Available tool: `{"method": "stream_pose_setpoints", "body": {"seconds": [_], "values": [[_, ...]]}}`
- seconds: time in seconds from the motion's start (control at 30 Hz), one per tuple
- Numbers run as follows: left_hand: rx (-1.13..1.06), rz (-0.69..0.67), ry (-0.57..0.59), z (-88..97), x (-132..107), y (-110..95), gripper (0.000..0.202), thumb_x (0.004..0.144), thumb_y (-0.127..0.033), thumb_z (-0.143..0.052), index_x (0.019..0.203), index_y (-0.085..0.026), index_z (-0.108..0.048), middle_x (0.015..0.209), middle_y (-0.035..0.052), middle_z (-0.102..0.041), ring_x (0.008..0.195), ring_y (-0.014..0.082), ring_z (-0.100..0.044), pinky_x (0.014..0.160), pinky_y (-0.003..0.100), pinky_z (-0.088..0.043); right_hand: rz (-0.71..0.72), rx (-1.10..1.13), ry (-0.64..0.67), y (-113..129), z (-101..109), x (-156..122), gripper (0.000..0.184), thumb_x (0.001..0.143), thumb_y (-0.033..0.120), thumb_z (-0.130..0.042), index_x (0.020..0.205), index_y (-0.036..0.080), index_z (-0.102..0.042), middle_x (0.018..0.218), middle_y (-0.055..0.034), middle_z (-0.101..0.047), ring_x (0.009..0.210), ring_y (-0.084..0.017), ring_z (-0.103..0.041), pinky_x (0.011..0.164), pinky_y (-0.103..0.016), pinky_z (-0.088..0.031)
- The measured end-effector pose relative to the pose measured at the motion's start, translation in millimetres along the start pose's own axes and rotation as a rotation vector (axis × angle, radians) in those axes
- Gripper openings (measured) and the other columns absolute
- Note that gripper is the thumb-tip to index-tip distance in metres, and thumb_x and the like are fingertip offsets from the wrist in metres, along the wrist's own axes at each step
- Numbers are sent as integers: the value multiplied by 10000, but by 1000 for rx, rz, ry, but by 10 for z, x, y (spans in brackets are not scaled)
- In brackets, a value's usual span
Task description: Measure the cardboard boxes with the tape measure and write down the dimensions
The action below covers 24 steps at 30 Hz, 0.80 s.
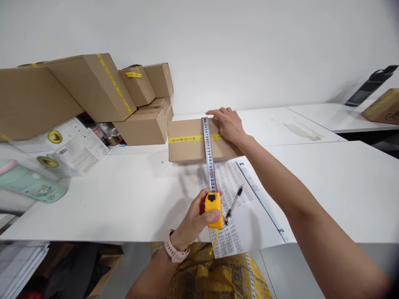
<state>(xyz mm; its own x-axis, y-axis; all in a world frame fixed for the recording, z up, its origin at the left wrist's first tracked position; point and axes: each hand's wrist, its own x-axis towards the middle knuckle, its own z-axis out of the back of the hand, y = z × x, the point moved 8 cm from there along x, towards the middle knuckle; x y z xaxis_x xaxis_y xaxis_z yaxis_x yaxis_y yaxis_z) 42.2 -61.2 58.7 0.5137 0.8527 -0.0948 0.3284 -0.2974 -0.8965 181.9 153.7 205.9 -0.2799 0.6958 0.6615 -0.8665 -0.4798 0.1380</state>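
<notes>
My left hand [196,218] is closed round a yellow tape measure case [213,209] above the near table edge. Its white blade [208,153] runs away from me across a small cardboard box [187,145] sealed with yellow tape. My right hand [227,123] rests on the box's far right top, fingers pressing the blade's end against the far edge. Under the tape lies a printed sheet [240,207] with a pen [233,204] on it, just right of the case.
A pile of larger cardboard boxes [93,87] stands at the back left of the white table [327,187]. White cartons with avocado pictures [62,149] and a pale green bottle [31,185] lie at the left. Another box [383,106] sits on the far right table.
</notes>
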Motion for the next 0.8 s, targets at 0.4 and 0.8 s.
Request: {"method": "stream_pose_setpoints", "body": {"seconds": [0.4,0.8], "values": [[114,-12,-22,169,165,156,586,769,-445,-873,1220,-211,-580,1286,104,-594,899,173,-638,792,326,-567,59,-3,22,-62,-133,35,504,1032,202,-319,1346,356,-682,1159,-121,-634,1006,-313,-451,847,-461,-353],[116,46,28,192,174,160,587,770,-470,-866,1183,-228,-526,1275,98,-578,911,190,-650,765,326,-538,71,9,-5,-74,-139,11,489,1020,197,-304,1317,308,-676,1127,-124,-609,994,-308,-450,845,-462,-357]]}}
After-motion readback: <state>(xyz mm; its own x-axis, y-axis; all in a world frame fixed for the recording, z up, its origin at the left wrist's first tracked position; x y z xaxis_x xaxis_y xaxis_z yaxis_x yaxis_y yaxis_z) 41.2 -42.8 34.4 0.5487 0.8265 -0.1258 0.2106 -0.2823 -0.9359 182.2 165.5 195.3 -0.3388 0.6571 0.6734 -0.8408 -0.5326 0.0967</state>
